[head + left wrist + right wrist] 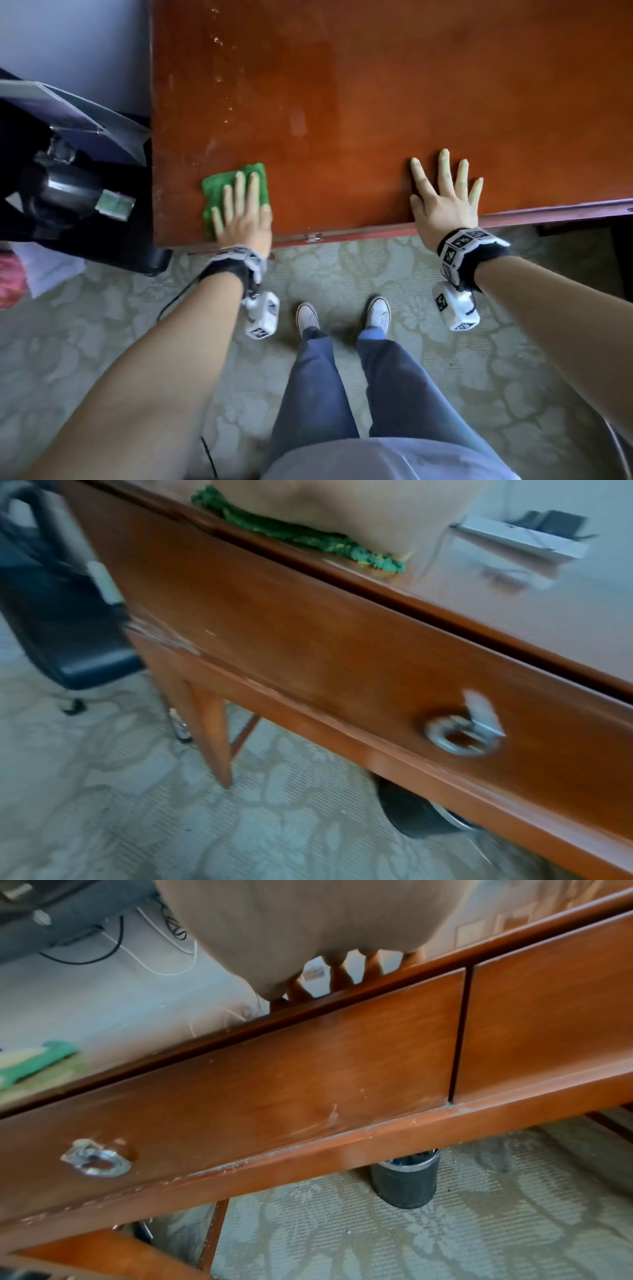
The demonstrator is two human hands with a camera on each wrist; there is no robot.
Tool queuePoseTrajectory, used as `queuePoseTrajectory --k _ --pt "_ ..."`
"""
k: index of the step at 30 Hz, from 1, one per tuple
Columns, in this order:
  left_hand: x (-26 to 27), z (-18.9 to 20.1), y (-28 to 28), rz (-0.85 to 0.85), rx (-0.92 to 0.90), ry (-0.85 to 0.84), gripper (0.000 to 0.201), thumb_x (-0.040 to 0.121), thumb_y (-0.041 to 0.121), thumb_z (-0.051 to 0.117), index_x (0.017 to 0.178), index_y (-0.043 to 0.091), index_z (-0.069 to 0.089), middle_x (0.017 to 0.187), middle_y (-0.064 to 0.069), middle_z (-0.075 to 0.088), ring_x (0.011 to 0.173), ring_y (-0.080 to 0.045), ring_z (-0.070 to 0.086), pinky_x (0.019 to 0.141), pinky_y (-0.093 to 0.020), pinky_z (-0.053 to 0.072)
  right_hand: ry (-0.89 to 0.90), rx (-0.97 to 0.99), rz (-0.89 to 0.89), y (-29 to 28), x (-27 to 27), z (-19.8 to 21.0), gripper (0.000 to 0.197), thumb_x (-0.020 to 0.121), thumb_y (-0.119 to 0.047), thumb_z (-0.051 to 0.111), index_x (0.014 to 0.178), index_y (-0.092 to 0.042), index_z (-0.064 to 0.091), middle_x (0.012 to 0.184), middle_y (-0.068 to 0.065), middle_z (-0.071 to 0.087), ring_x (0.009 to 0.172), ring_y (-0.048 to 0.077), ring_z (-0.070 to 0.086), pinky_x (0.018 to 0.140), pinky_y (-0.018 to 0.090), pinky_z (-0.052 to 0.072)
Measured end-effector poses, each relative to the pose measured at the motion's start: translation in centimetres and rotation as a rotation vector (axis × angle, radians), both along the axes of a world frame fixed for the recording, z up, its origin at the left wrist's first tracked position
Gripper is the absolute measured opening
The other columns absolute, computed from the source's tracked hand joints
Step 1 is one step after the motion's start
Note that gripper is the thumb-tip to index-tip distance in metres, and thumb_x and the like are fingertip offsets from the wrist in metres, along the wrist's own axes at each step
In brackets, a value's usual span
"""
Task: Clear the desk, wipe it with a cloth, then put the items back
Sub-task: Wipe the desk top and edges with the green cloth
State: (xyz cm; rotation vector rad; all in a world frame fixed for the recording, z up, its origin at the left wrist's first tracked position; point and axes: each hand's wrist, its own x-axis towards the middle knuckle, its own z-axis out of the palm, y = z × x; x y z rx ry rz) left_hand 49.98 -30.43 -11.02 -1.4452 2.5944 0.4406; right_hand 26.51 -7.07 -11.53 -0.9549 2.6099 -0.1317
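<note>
A folded green cloth (pixel 226 185) lies at the near left corner of the bare wooden desk (pixel 376 102). My left hand (pixel 241 205) presses flat on it with straight fingers. In the left wrist view the cloth (pixel 298 536) shows squashed under my palm at the desk edge. My right hand (pixel 445 185) rests flat on the desk near its front edge, fingers spread, holding nothing. The right wrist view shows the cloth (pixel 34 1064) far to the left.
A black chair (pixel 68 192) left of the desk carries removed items, a dark bottle (pixel 61 188) among them. The drawer front has a metal ring pull (pixel 459 737). A dark cylindrical bin (pixel 405 1180) stands under the desk on patterned carpet.
</note>
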Motion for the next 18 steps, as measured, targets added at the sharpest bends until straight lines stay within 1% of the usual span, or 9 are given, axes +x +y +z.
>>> queuePoseTrajectory --k 1,3,5,7,8,12,14,16,18 --pt "1.5 0.1 -1.5 0.043 -0.006 0.002 0.058 0.104 0.039 0.023 0.156 0.042 -0.003 0.164 0.016 -0.01 0.153 -0.014 -0.003 0.122 -0.051 0.0 0.001 0.003 0.005 -0.2 0.5 -0.1 0.059 0.103 -0.04 0.028 0.155 -0.043 -0.001 0.164 0.007 -0.012 0.149 0.041 -0.007 0.117 0.062 -0.001" --pt "3.0 -0.1 -3.1 0.098 -0.012 0.003 0.06 0.104 0.038 0.027 0.157 0.039 0.0 0.165 0.013 -0.007 0.153 -0.017 -0.001 0.122 -0.053 0.002 0.007 0.001 -0.013 -0.6 1.5 -0.2 0.059 0.103 -0.04 0.027 0.155 -0.043 -0.001 0.164 0.007 -0.012 0.149 0.041 -0.007 0.117 0.063 -0.001" --pt "2.6 -0.3 -2.7 0.159 -0.016 -0.002 0.061 0.103 0.038 0.03 0.158 0.035 0.002 0.166 0.009 -0.006 0.153 -0.019 -0.002 0.121 -0.054 0.001 0.014 -0.012 -0.039 -1.3 2.4 -0.4 0.059 0.102 -0.039 0.027 0.155 -0.044 -0.001 0.164 0.008 -0.011 0.149 0.042 -0.007 0.116 0.064 -0.001" --pt "0.8 -0.3 -1.0 0.188 -0.012 0.003 0.063 0.102 0.039 0.03 0.158 0.033 0.001 0.166 0.007 -0.008 0.153 -0.02 -0.004 0.121 -0.055 -0.001 0.023 -0.017 -0.064 -2.1 3.0 -0.5 0.059 0.102 -0.039 0.027 0.154 -0.044 -0.001 0.164 0.008 -0.012 0.149 0.042 -0.007 0.116 0.065 -0.001" --pt "-0.3 -0.4 0.2 0.153 -0.008 0.003 0.064 0.102 0.04 0.029 0.158 0.033 -0.001 0.166 0.007 -0.009 0.153 -0.02 -0.005 0.121 -0.055 -0.002 0.023 -0.017 -0.073 -2.4 3.3 -0.5 0.059 0.102 -0.039 0.027 0.154 -0.045 0.0 0.164 0.008 -0.012 0.148 0.043 -0.007 0.116 0.065 -0.001" --pt "-4.5 -0.8 7.0 -0.138 0.006 0.036 0.066 0.101 0.045 0.031 0.158 0.034 -0.001 0.166 0.008 -0.009 0.153 -0.019 -0.006 0.121 -0.054 -0.002 0.022 -0.014 -0.071 -3.2 4.6 -0.6 0.059 0.102 -0.039 0.026 0.154 -0.045 -0.001 0.164 0.007 -0.013 0.149 0.042 -0.008 0.116 0.065 -0.001" --pt "-5.6 -1.0 9.5 -0.198 0.008 0.056 0.066 0.101 0.045 0.032 0.158 0.034 0.0 0.166 0.008 -0.007 0.153 -0.02 -0.005 0.121 -0.054 -0.001 0.02 -0.011 -0.072 -3.6 5.1 -0.6 0.06 0.102 -0.039 0.027 0.154 -0.045 -0.002 0.164 0.007 -0.013 0.149 0.042 -0.008 0.116 0.065 -0.001" --pt "-5.3 -1.2 9.5 -0.24 -0.013 0.076 0.066 0.101 0.045 0.033 0.158 0.034 0.001 0.166 0.009 -0.005 0.153 -0.019 -0.003 0.121 -0.053 0.001 0.017 -0.009 -0.064 -4.0 5.7 -0.5 0.06 0.102 -0.039 0.027 0.154 -0.045 -0.001 0.164 0.007 -0.012 0.149 0.042 -0.007 0.116 0.065 0.0" --pt "-3.3 -1.3 7.3 -0.379 -0.046 0.084 0.065 0.102 0.044 0.035 0.158 0.036 0.004 0.166 0.01 -0.001 0.153 -0.018 0.002 0.122 -0.051 0.006 0.022 0.0 -0.007 -4.8 6.7 -0.4 0.059 0.102 -0.04 0.027 0.154 -0.045 -0.002 0.165 0.007 -0.011 0.149 0.041 -0.007 0.116 0.066 0.001"
